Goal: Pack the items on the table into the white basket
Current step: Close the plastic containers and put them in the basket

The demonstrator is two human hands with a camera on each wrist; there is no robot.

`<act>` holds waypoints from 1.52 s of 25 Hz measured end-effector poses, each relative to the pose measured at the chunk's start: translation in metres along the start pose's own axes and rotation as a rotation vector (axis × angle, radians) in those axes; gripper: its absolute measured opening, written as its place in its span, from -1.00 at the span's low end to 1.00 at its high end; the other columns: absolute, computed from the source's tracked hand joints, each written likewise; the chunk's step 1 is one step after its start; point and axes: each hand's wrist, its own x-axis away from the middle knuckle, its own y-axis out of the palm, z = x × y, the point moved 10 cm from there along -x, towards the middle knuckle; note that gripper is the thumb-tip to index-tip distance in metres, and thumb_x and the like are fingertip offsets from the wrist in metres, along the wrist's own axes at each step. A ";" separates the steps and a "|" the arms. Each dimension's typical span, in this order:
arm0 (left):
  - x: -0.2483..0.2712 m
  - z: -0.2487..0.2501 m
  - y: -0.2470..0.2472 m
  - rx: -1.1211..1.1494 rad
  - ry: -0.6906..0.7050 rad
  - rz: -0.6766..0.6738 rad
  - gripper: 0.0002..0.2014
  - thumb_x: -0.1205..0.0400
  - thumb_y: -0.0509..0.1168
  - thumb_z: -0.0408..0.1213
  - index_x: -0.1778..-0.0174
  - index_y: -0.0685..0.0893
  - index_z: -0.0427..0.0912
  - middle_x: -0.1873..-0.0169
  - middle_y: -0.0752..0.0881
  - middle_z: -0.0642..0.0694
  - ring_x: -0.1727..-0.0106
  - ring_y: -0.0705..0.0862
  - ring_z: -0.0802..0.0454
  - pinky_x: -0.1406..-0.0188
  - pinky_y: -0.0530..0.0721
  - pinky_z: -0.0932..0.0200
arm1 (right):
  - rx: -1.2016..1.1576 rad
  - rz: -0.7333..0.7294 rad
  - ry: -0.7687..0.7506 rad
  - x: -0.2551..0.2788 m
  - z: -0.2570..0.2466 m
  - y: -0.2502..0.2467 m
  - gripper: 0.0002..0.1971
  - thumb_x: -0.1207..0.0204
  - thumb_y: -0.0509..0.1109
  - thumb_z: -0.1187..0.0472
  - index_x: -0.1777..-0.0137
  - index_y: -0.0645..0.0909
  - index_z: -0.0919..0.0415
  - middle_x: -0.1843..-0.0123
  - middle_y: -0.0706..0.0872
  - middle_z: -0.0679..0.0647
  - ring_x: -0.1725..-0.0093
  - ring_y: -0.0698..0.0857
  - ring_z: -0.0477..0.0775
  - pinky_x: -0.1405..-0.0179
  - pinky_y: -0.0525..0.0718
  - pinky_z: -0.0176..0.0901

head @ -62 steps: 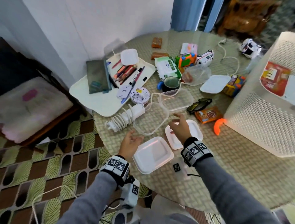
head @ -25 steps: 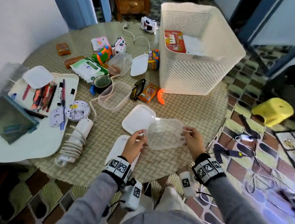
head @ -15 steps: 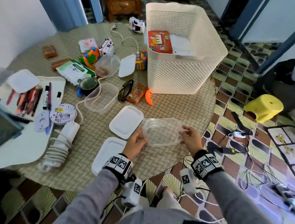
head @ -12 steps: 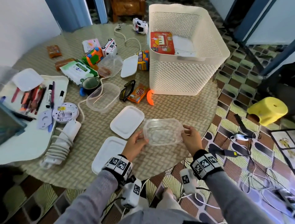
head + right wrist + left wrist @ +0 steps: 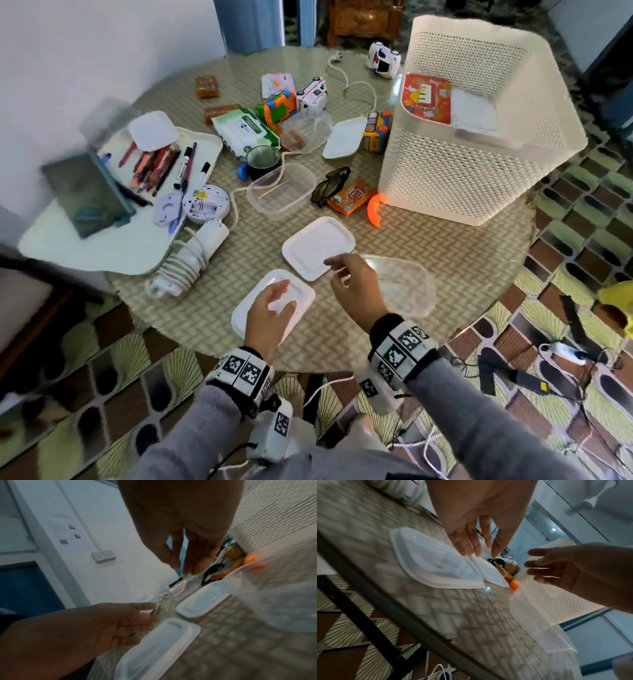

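Observation:
The clear plastic container (image 5: pixel 407 287) (image 5: pixel 539 622) (image 5: pixel 283 601) sits on the table's near right part, with no hand on it. Two white lids lie left of it: a near lid (image 5: pixel 263 308) (image 5: pixel 435 566) (image 5: pixel 159 642) and a far lid (image 5: pixel 318 245) (image 5: pixel 202 601). My left hand (image 5: pixel 286 294) (image 5: pixel 476 547) is spread over the near lid with straight fingers, holding nothing. My right hand (image 5: pixel 334 272) (image 5: pixel 180 562) hovers open between the far lid and the container. The white basket (image 5: pixel 479 178) stands at the back right and holds a red box (image 5: pixel 426 97).
Another clear container (image 5: pixel 281 192), dark glasses (image 5: pixel 330 185), an orange snack pack (image 5: pixel 351 198) and an orange piece (image 5: pixel 373 214) lie ahead. Toy cars, wet wipes (image 5: pixel 245 132) and a mug (image 5: pixel 262 161) sit farther back. A white tray (image 5: pixel 102 246) with pens is on the left.
Both hands held the clear container above the table edge. It now rests on the table at the right, and both hands have let go and moved left over the lids.

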 end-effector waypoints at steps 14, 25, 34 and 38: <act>0.041 -0.068 -0.075 -0.350 -0.205 0.299 -0.42 -0.51 0.46 -0.22 -0.44 0.49 -0.27 -0.35 0.39 -0.22 -0.48 0.29 -0.21 -0.51 0.30 -0.10 | 0.294 -0.453 0.189 0.014 0.046 0.107 -0.52 -0.50 0.38 0.22 -0.42 0.45 0.27 -0.31 0.52 0.27 -0.33 0.48 0.30 -0.37 0.43 0.13; 0.034 -0.031 -0.090 0.079 -0.077 0.333 -0.47 -0.55 0.39 -0.49 -0.44 0.49 -0.13 -0.14 0.65 -0.12 0.00 0.63 0.14 0.12 0.64 0.31 | -0.107 -0.268 0.240 0.012 0.020 0.066 -0.62 -0.46 0.48 0.29 -0.27 0.53 0.25 -0.09 0.58 0.08 0.04 0.62 0.05 0.08 0.60 -0.18; -0.007 0.030 -0.028 0.111 0.053 0.097 -0.36 -0.54 0.41 -0.47 -0.54 0.40 -0.11 -0.16 0.60 -0.03 -0.07 0.63 0.06 0.14 0.65 0.30 | -0.151 0.019 0.268 -0.014 0.038 -0.029 -0.67 -0.47 0.52 0.15 -0.20 0.65 0.22 0.04 0.74 0.09 0.23 0.62 -0.07 0.34 0.51 -0.54; -0.020 0.053 0.016 0.094 0.103 -0.016 -0.44 -0.55 0.42 -0.46 -0.48 0.48 -0.16 -0.10 0.64 -0.03 -0.08 0.65 0.00 0.11 0.69 0.24 | -0.240 0.179 0.343 -0.009 0.067 -0.076 -0.78 -0.48 0.51 0.13 -0.03 0.68 0.24 0.18 0.75 0.07 0.27 0.67 -0.06 0.33 0.58 -0.45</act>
